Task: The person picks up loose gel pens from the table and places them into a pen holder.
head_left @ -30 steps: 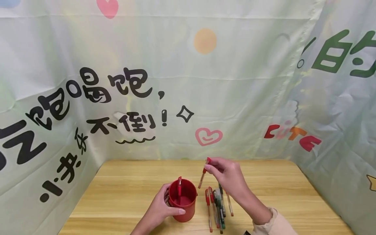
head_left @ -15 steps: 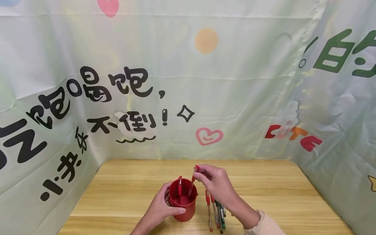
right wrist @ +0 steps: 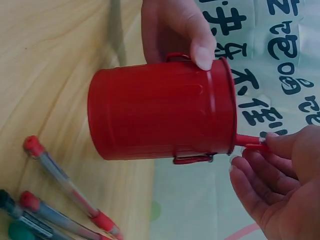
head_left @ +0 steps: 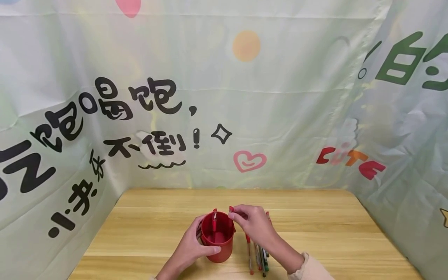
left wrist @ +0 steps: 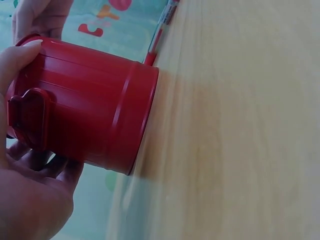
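Note:
A red metal bucket [head_left: 223, 255] with small side handles stands upright on the wooden table. My left hand [head_left: 189, 245] grips it from the left, thumb across the near side just below the rim. One red-capped pen [head_left: 214, 222] leans inside, its cap above the far rim. At the right side of the rim, my right hand [head_left: 254, 225] pinches a second red pen by its cap end. In the right wrist view that red pen [right wrist: 248, 140] sticks out of the bucket's mouth between thumb and fingers, its lower part hidden inside the bucket [right wrist: 160, 110].
Right of the bucket several pens lie side by side, among them a red-capped pen [head_left: 249, 254] and a green pen [right wrist: 20, 231]; my right forearm hides part of them. A printed cloth [head_left: 290, 116] hangs behind the table [head_left: 147, 217] and along both sides.
My right hand has carried the red pen leftward from above the loose pens, over the bucket, and lowered it in until only the cap end shows. The left hand keeps its grip.

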